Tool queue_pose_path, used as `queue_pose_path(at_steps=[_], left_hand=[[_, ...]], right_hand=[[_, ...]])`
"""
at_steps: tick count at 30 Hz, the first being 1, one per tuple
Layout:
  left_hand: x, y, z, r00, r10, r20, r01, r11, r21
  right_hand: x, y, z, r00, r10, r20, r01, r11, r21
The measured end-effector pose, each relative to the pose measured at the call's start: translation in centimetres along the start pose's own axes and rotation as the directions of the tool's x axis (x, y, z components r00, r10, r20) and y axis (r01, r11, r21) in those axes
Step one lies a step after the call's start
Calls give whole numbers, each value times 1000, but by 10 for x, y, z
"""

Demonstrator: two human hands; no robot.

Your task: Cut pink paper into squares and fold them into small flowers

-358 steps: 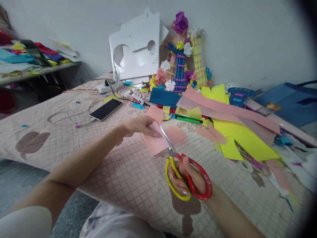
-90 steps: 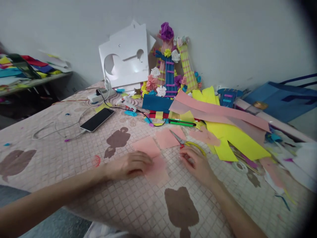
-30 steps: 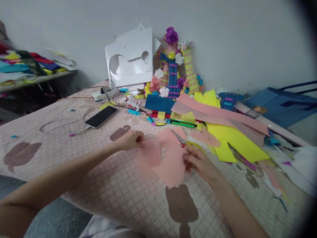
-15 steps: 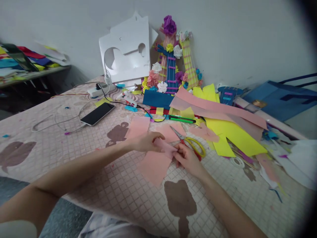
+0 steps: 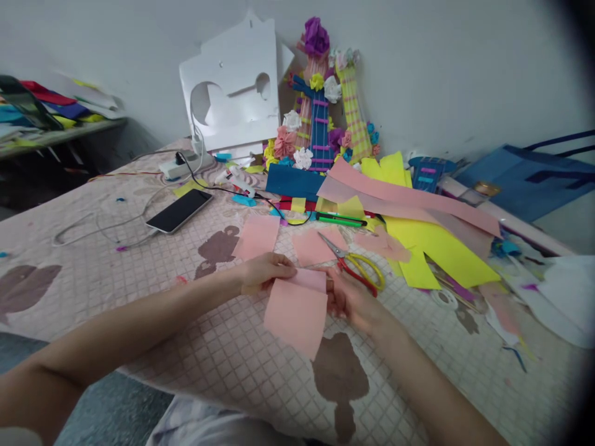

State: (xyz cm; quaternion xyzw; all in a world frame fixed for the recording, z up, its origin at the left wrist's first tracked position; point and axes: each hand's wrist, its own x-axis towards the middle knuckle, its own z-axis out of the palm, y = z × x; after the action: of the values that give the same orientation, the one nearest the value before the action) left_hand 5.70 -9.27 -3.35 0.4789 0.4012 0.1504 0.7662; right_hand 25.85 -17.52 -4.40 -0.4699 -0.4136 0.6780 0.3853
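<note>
A piece of pink crepe paper [image 5: 296, 319] is stretched between my two hands, its upper edge folded over in a lighter strip. My left hand [image 5: 267, 271] pinches it at the top left corner. My right hand [image 5: 348, 297] grips its right side, with some fingers hidden behind the paper. Just beyond my right hand lie scissors [image 5: 354, 266] with one red and one yellow handle, their blades resting on a pink paper square [image 5: 316, 244]. Another pink square [image 5: 258, 237] lies flat past my left hand.
A phone [image 5: 179, 210] with a cable lies at the left. Behind are a glue gun [image 5: 238, 179], a green cutter [image 5: 341, 220], yellow paper [image 5: 441, 251] and a long pink strip [image 5: 418, 197]. Flower-decorated paper guitars [image 5: 320, 124] and a white cut-out board [image 5: 232, 87] lean by the wall.
The scissors were in my right hand and now lie on the table. One pink square was laid down at the left. Both hands have taken another pink piece and folded its upper edge.
</note>
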Motion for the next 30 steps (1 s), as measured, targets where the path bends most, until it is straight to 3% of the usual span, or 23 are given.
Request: queue_pose_path(at_steps=[3, 5, 7, 9, 11, 14, 19, 22, 27, 30], left_hand=[[9, -5, -9, 977, 174, -122, -125, 934, 335], [16, -10, -16, 933, 347, -100, -239, 801, 549], [20, -14, -21, 888, 458, -35, -335, 698, 633], [23, -17, -23, 866, 500, 19, -394, 659, 641], [25, -18, -24, 852, 519, 61, -439, 647, 624], [26, -17, -25, 828, 555, 80, -486, 638, 597], [23, -16, -29, 812, 575, 96, -477, 561, 677], [20, -16, -29, 795, 590, 140, -465, 445, 766], [20, -15, -30, 685, 655, 319, -539, 161, 827], [20, -13, -32, 653, 640, 406, -577, 73, 813]], right_hand=[[-3, 1, 4, 1000, -24, 1, 23, 987, -160], [-5, 3, 3, 1000, 3, 5, -1, 954, -300], [-5, 4, -1, 1000, 11, -22, -20, 888, -459], [-3, 5, -4, 988, -107, -115, 14, 789, -614], [3, 5, -5, 933, -309, -182, 82, 677, -732], [13, 5, -4, 869, -465, -167, 142, 559, -817], [22, 10, -1, 850, -512, -127, 135, 444, -886], [21, 13, -1, 832, -553, -54, 180, 361, -915], [20, 15, 2, 808, -588, 31, 212, 243, -947], [19, 16, 4, 816, -576, 49, 193, 192, -962]])
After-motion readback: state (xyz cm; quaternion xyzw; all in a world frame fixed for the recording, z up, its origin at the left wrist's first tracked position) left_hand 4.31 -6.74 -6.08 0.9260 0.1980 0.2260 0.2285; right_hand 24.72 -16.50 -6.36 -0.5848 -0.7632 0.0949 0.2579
